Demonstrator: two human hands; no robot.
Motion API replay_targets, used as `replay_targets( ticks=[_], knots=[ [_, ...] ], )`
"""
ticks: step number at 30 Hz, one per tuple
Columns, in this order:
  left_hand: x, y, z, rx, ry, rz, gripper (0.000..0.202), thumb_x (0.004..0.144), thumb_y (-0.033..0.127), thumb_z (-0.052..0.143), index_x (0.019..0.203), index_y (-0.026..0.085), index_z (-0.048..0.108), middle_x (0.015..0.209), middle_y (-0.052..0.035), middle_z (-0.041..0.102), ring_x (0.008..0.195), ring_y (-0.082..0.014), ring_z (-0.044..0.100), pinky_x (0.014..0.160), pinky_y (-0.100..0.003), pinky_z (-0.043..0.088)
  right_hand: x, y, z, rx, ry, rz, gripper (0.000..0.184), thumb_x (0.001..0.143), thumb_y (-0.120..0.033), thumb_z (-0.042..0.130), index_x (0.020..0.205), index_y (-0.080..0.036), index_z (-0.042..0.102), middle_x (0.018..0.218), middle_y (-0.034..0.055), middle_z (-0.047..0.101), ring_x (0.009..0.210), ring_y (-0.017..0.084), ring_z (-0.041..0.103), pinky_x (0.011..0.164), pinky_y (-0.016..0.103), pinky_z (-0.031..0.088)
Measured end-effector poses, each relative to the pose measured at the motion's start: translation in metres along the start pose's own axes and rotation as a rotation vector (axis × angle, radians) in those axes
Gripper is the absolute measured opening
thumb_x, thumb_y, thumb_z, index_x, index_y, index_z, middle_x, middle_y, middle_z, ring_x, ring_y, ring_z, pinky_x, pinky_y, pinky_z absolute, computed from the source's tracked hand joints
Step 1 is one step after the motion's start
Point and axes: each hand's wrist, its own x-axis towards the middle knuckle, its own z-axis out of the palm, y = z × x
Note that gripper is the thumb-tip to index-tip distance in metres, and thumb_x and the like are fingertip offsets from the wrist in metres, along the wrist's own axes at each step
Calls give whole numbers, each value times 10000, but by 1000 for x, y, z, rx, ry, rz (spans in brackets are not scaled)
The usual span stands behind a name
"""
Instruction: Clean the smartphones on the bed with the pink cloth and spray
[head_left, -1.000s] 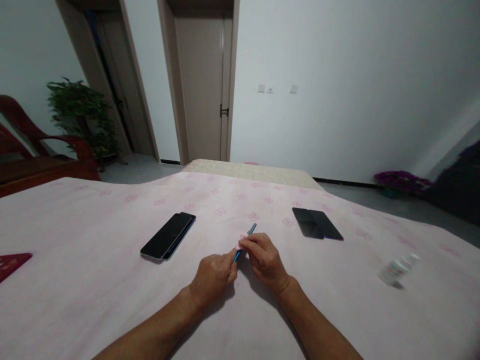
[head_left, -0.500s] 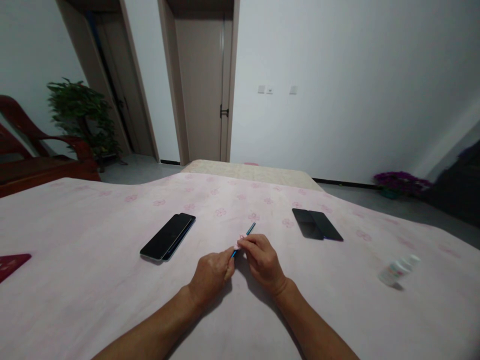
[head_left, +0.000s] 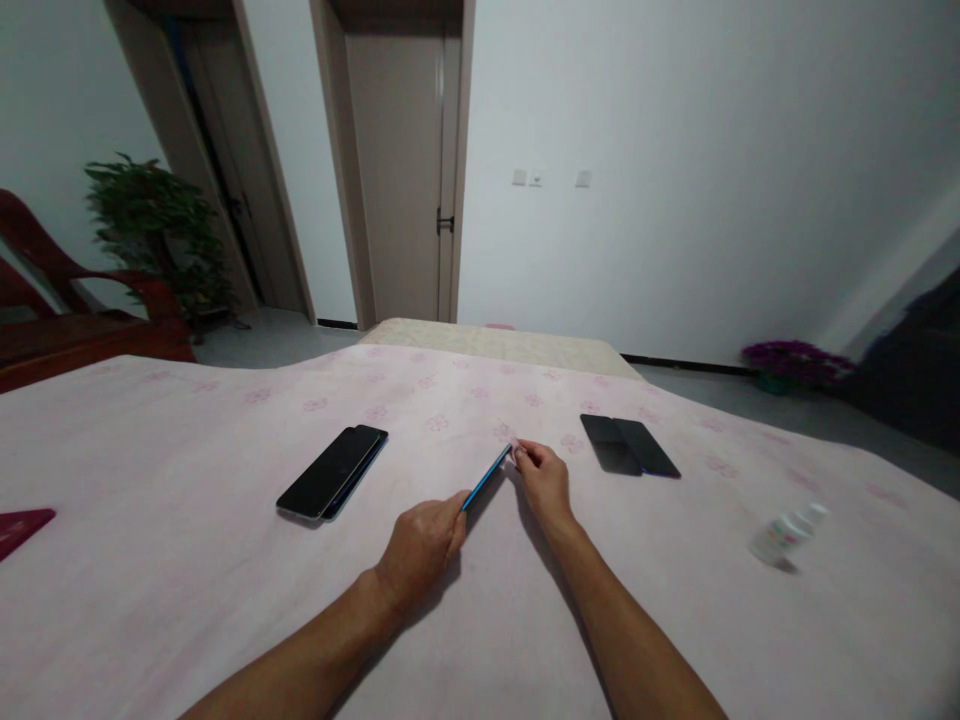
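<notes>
My left hand is closed around the lower end of a slim blue phone, which appears edge-on as a thin blue strip slanting up to the right. Between the fingertips of my right hand is a small pinkish-white cloth, touching or very close to the phone's far upper end. Most of the cloth is hidden by the fingers. To the left, a stack of dark phones lies on the table. Two more dark phones lie side by side to the right of my right hand.
A pink flowered cloth covers the table. At the right lies a blurred white spray bottle, and a dark red flat object is at the left edge. Beyond are a wooden chair, a leafy plant and purple flowers.
My right hand has slid up and away along the phone with the cloth, uncovering its middle. My left hand keeps its hold. The whole view has shifted slightly.
</notes>
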Motion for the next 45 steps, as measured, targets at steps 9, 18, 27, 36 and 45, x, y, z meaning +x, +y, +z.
replay_targets(
  ticks=[9,18,27,36,45],
  knots=[
    [4,-4,-5,-273,-20,-336,409,1012,237,299,1203,201,660,1008,-44,778,837,-172,740,788,-272,553,-5,3,2,-65,-48,0,254,823,-361,602,879,-185,777,907,105,755,869,264,690,807,397,537],
    [10,-10,-8,-59,-94,-441,395,1031,252,304,1134,213,684,999,-58,770,900,-208,714,823,-317,490,-43,-30,3,-122,-317,-370,139,920,-223,594,907,-233,732,887,51,658,862,198,641,800,324,523],
    [11,-3,-10,91,-240,-425,303,1008,325,423,1152,224,670,1063,-76,698,1035,-248,639,882,-368,420,-37,-25,3,-245,-264,-396,164,907,-111,564,887,-195,704,875,64,625,869,213,609,796,347,505],
    [13,22,-12,237,-270,-372,602,756,633,706,1158,191,628,1106,-119,627,1053,-325,552,913,-434,368,-39,-26,-2,-213,-354,-437,212,869,-70,568,865,-213,724,862,46,633,859,194,608,794,323,496],
    [23,26,-3,361,-234,-274,485,829,506,652,1022,62,690,946,-169,670,940,-335,587,901,-479,360,-38,-23,-2,-46,-290,-308,71,863,-252,692,840,-220,752,825,42,666,771,187,633,707,317,513]
  ],
)
